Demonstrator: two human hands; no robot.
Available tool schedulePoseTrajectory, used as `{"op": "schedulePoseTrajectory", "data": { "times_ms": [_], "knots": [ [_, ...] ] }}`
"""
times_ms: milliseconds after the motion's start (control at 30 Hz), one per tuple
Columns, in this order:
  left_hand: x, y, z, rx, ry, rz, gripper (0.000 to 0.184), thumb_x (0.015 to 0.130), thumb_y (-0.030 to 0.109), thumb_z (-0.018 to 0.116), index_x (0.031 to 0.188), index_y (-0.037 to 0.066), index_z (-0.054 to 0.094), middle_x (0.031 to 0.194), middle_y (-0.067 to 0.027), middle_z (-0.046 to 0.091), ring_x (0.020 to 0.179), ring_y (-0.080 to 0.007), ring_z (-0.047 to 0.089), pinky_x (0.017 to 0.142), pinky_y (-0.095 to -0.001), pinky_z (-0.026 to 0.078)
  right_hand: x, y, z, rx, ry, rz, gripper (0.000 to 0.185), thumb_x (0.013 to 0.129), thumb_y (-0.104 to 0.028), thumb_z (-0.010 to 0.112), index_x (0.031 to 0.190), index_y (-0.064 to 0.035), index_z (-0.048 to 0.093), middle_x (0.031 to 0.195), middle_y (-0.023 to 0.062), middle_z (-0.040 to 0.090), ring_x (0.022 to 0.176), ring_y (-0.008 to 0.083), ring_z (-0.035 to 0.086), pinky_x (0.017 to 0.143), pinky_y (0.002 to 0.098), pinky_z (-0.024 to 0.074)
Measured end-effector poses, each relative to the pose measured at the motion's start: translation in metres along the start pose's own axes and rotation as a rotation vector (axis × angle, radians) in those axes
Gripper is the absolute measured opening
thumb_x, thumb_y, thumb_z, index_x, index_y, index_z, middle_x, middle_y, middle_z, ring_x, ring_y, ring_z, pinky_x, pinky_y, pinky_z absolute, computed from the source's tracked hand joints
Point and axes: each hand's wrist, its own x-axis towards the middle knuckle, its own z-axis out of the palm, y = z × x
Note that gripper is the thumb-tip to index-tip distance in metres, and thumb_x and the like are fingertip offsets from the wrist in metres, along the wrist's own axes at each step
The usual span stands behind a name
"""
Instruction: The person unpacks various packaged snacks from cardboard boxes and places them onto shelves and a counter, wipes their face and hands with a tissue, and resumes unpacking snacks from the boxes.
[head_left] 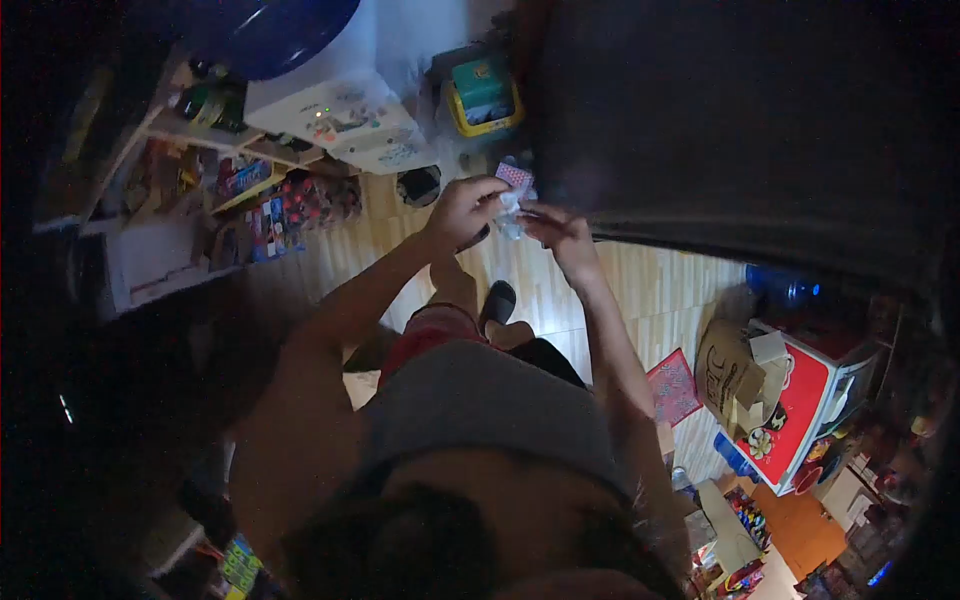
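Head view, only one to go on. Both hands are up over the floor, close together but with a gap between them. The left hand (466, 210) has its fingertips closed on a crumpled whitish piece (509, 207). The right hand (562, 238) has its fingers at the other side of that piece; can't tell if they're actually gripping, it's kinda blurry. A pink patterned thing (515, 176) sits right by the piece, and I can't tell if they're joined.

Stuff around: a big dark surface (740, 120) fills the upper right and blocks whatever's behind it. A yellow-rimmed bin (487, 126) with something green in it is beyond the hands. Over on the left there's a stickered white cabinet (345, 125), a blue basin (270, 35) above it and packed shelves (235, 150). Down right, a cardboard box (722, 375) leans near a red-topped white unit (800, 400), with a pink mat (675, 386) on the floor beside the box. The left hand and forearm partly cover one slipper; the other slipper (498, 302) shows clearly.

Counts: two hands, one whitish piece, one bin, one basin, one mat, one big open cardboard box, two slippers. Shelf items are too many and too dark to count.
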Motion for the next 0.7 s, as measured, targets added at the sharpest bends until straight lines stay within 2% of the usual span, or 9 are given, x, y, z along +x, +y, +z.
{"op": "schedulePoseTrajectory", "data": {
  "times_ms": [33,133,200,233,333,467,533,600,700],
  "knots": [
    [0.02,-0.029,0.002,-0.02,0.012,-0.139,0.02,0.074,0.003,0.066,0.094,0.002,0.063,0.081,-0.0138,0.064,0.08,-0.0257,0.064,0.071,-0.033,0.05,0.016,0.024,-0.005,-0.03,0.065,-0.044,0.023,0.08,-0.002,0.06,0.102,0.001,0.064,0.095,0.0066,0.065,0.087,0.0131,0.058,0.081,0.0258,0.045],
    [0.077,-0.127,0.009,0.117,0.0,-0.307,0.018,0.079,0.007,0.063,0.096,0.002,0.062,0.086,-0.0121,0.064,0.079,-0.0195,0.063,0.07,-0.0316,0.048,0.02,0.077,-0.026,-0.121,0.213,0.026,0.029,0.08,-0.004,0.061,0.108,0.0019,0.061,0.1,0.009,0.065,0.089,0.0152,0.059,0.082,0.0285,0.0461],
    [0.113,-0.208,0.023,0.213,0.009,-0.281,0.018,0.078,0.009,0.06,0.095,0.006,0.063,0.086,-0.0146,0.064,0.08,-0.0288,0.063,0.07,-0.0374,0.049,0.011,0.12,-0.039,-0.086,0.301,0.139,0.031,0.079,-0.004,0.061,0.109,0.0012,0.06,0.099,0.0116,0.066,0.089,0.0179,0.06,0.081,0.0302,0.0471],
    [0.128,-0.239,0.028,0.258,0.015,-0.265,0.019,0.077,0.009,0.059,0.095,0.008,0.064,0.086,-0.0158,0.065,0.08,-0.0335,0.064,0.07,-0.0403,0.05,0.005,0.121,-0.044,-0.267,0.289,0.146,0.032,0.078,-0.004,0.061,0.11,0.0003,0.06,0.099,0.0128,0.065,0.089,0.0198,0.061,0.08,0.0307,0.0478],
    [0.17,-0.291,0.039,0.545,-0.024,-0.173,0.027,0.078,0.01,0.056,0.104,0.011,0.062,0.096,-0.0158,0.064,0.083,-0.0355,0.063,0.073,-0.0431,0.05,-0.011,0.131,-0.051,-0.598,0.306,0.161,0.034,0.077,-0.004,0.06,0.11,-0.0018,0.061,0.1,0.0168,0.065,0.089,0.0249,0.063,0.078,0.0331,0.0493],
    [0.214,-0.328,0.058,0.827,-0.402,-0.235,0.04,0.075,0.009,0.059,0.114,0.011,0.056,0.099,-0.0173,0.063,0.089,-0.0346,0.062,0.076,-0.0436,0.051,-0.025,0.152,-0.046,-0.553,0.458,0.402,0.032,0.078,-0.008,0.06,0.109,-0.0033,0.062,0.094,0.0144,0.067,0.085,0.021,0.063,0.075,0.0329,0.0496],
    [0.205,-0.403,0.083,0.688,-0.264,-0.231,0.012,0.077,0.01,0.055,0.086,0.004,0.061,0.095,-0.0179,0.062,0.083,-0.0349,0.062,0.069,-0.045,0.049,-0.043,0.193,-0.043,-0.632,0.466,0.485,0.031,0.079,-0.01,0.061,0.11,-0.0063,0.062,0.096,0.0148,0.067,0.085,0.0235,0.064,0.074,0.0337,0.0497],
    [0.204,-0.433,0.099,0.869,-0.387,-0.336,0.018,0.08,0.013,0.054,0.093,0.006,0.063,0.094,-0.0163,0.064,0.079,-0.0346,0.063,0.066,-0.0429,0.05,-0.043,0.189,-0.026,-0.514,0.474,0.589,0.031,0.079,-0.009,0.06,0.109,-0.0034,0.061,0.102,0.0179,0.064,0.089,0.0307,0.063,0.077,0.0356,0.0494],
    [0.19,-0.449,0.102,0.94,-0.488,-0.315,0.021,0.079,0.015,0.055,0.097,0.005,0.062,0.095,-0.0175,0.064,0.082,-0.0351,0.062,0.068,-0.043,0.049,-0.056,0.203,-0.015,-0.558,0.302,0.556,0.035,0.078,-0.014,0.062,0.112,-0.0042,0.06,0.105,0.0186,0.063,0.096,0.0337,0.06,0.085,0.0395,0.0471]
  ]
}}
